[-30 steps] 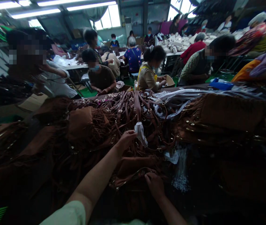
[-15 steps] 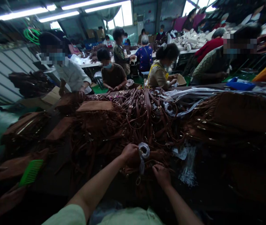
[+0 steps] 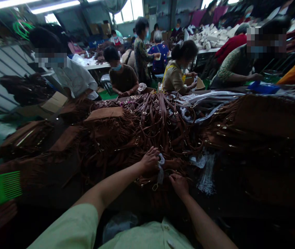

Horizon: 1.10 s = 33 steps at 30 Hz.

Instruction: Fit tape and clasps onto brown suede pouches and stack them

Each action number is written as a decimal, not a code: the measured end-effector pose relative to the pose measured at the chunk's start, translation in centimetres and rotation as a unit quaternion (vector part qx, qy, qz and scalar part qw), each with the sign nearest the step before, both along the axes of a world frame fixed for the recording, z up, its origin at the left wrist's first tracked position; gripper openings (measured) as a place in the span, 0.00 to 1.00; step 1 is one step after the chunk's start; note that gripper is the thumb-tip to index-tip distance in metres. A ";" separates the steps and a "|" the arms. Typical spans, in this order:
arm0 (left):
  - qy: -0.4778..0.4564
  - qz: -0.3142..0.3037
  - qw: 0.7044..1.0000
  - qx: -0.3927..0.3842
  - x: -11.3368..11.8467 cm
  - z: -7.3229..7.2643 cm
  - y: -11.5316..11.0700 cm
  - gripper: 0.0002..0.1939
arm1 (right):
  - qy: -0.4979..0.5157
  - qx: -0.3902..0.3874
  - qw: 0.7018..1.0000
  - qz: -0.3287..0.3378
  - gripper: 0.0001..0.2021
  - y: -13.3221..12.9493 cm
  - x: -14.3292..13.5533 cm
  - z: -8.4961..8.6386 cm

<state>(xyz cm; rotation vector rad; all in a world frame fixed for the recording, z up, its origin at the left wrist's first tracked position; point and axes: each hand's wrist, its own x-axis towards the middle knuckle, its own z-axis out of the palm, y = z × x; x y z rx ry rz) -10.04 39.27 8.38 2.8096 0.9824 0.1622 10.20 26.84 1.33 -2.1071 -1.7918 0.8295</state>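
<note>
My left hand [image 3: 150,159] is by a coiled strap [image 3: 160,165] wrapped in clear plastic. Its thumb side is closed against the coil, while the other fingers reach forward over it. From the coil's lower end hangs a metal clip [image 3: 155,187]. Below and right, my right hand [image 3: 179,185] has its fingertips pinched at the near edge of a dark brown fringed bag [image 3: 172,164]. Shadow hides much of that bag and the exact grip.
Brown straps with metal buckles [image 3: 160,117] heap ahead, between fringed pieces [image 3: 104,113] and a larger stack [image 3: 272,116]. Thin clear plastic strips [image 3: 206,174] lie right. At far left a person's hand [image 3: 3,214] holds a green comb [image 3: 8,186]. Several people work beyond.
My left hand has lifted a little and moved forward, its fingers more stretched, and the coil and clip have shifted with it. My right hand barely moves. The green comb has swung left and upright.
</note>
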 end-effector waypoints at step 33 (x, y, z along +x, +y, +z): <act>-0.092 0.201 0.955 -0.199 2.1 -3.5 -4.1 0.12 | 0.129 -0.004 0.990 -0.056 0.16 0.6 0.5 0.1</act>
